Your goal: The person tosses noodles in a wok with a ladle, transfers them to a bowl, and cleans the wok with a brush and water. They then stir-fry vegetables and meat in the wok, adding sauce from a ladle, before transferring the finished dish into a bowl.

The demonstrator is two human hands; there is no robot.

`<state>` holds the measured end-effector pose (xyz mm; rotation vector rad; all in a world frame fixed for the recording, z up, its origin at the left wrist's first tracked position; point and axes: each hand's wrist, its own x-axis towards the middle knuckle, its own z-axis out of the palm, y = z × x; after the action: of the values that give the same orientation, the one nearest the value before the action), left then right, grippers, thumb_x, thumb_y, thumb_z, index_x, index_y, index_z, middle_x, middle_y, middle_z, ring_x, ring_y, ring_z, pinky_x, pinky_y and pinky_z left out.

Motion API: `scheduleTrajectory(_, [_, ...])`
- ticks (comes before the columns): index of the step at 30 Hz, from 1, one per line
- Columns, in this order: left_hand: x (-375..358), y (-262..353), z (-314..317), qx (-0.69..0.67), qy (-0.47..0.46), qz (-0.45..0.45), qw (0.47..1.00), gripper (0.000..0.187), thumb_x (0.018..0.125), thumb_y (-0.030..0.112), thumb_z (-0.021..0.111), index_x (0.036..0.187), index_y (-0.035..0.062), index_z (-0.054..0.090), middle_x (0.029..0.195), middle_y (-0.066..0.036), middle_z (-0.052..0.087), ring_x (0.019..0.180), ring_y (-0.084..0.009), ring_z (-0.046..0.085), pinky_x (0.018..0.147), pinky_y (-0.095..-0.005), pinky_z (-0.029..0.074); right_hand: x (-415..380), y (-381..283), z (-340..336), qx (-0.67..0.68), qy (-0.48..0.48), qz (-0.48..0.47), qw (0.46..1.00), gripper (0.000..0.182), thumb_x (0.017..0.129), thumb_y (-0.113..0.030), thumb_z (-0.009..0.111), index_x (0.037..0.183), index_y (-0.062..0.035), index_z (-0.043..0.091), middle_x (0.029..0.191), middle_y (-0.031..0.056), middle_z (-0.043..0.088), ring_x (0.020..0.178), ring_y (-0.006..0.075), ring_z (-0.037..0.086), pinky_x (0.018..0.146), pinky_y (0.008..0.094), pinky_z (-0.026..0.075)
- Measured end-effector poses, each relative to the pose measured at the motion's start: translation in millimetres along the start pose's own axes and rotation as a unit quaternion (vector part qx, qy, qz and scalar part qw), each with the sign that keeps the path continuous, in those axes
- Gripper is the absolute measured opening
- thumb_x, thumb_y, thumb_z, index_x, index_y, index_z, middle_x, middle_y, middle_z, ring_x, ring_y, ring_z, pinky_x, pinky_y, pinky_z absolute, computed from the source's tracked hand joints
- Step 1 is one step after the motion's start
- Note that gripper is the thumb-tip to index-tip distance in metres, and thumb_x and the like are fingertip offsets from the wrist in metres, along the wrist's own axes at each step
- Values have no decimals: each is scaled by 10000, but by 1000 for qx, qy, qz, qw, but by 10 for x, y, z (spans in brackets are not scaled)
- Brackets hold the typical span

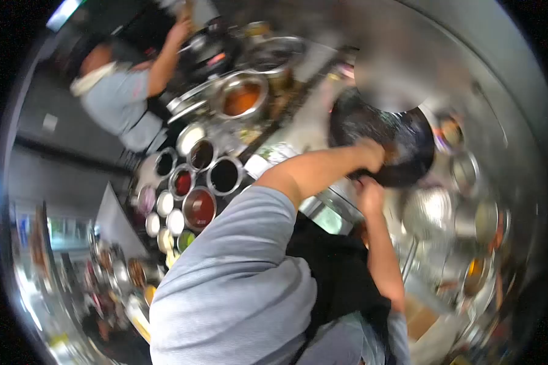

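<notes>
A large dark wok [408,140] sits on the range, its inside shiny and wet-looking. My left hand [371,155] reaches over the near part of the wok, its fingers blurred and curled. A brownish smear shows in the wok beside those fingers, and I cannot make out whether it is a tool in my grip. Closer to me, my right hand [369,193] is closed at the wok's near rim. What the right fingers hold is mostly hidden.
A blurred metal shape [402,61] covers the wok's far side. Round sauce containers [200,207] cluster left, near a pot of orange-red liquid [242,98]. A perforated metal strainer [429,210] and several bowls stand right. A co-worker [122,100] stands upper left.
</notes>
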<state>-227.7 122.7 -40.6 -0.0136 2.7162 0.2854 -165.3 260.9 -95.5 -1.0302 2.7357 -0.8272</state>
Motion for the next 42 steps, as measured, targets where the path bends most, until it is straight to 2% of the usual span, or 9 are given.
scheduleTrajectory(5, [-272,-758,-343,248,-120,51,960,318,765,182,707,1067,90,746,1135,-34,706,968,-268,688,600,-529,550,53,-175,-124,-21,-51,24,998,206,860,-196,632,850,9,645,904,251,664,860,431,640,781,505,499])
scheduleTrajectory(8, [902,-1141,304,295,33,-34,954,294,782,177,712,1068,118,750,1062,-39,728,915,-257,695,606,-500,544,18,-175,-114,-11,-36,16,999,217,867,-204,636,894,9,670,883,256,663,880,427,647,772,487,499])
scheduleTrajectory(10, [451,-708,109,-75,89,-125,985,290,807,205,659,1057,87,746,1033,-140,712,846,-375,671,580,-500,529,46,-215,-127,-5,-53,34,998,213,863,-198,633,899,8,671,886,258,664,886,426,648,776,482,501])
scheduleTrajectory(12, [356,-336,258,101,-45,52,993,361,798,204,666,1123,54,714,1089,-156,689,983,-414,643,652,-554,547,56,-238,-174,-30,-83,64,994,238,872,-227,592,924,-12,681,906,260,667,905,427,650,795,488,503])
scheduleTrajectory(18, [-1015,-705,-528,121,-73,-61,988,328,890,302,597,1176,179,699,1150,-65,688,1070,-245,649,874,-450,526,127,-220,-143,-144,-138,61,978,301,882,-317,555,914,-55,698,929,242,672,901,424,647,813,514,513])
scheduleTrajectory(20, [-807,-1273,-178,-254,250,-239,903,473,837,397,620,1283,240,608,1046,-128,699,944,-301,686,812,-441,531,37,-265,-202,-159,-107,59,980,273,855,-313,606,858,-54,690,908,223,682,872,401,662,798,497,523])
scheduleTrajectory(22, [-1206,-1590,-350,-10,147,-109,983,601,806,435,663,1376,331,508,1038,-125,701,933,-330,683,806,-454,534,-129,-297,-306,-169,-66,76,980,260,838,-307,638,825,-52,684,888,209,689,846,383,675,786,485,529])
scheduleTrajectory(30, [-1978,-1876,822,-219,386,-197,874,705,802,410,715,1435,253,450,1065,-213,679,956,-394,660,810,-460,521,-887,-799,-686,-61,115,-16,991,265,752,-205,756,681,-58,547,674,130,594,635,348,607,597,454,488])
scheduleTrajectory(42, [-1627,-1919,1864,-94,45,-274,956,739,824,339,678,1481,188,373,1261,-170,569,1175,-364,546,930,-525,452,-899,-1221,-706,86,245,143,955,240,811,-212,752,751,-29,608,712,153,616,646,362,615,563,416,483])
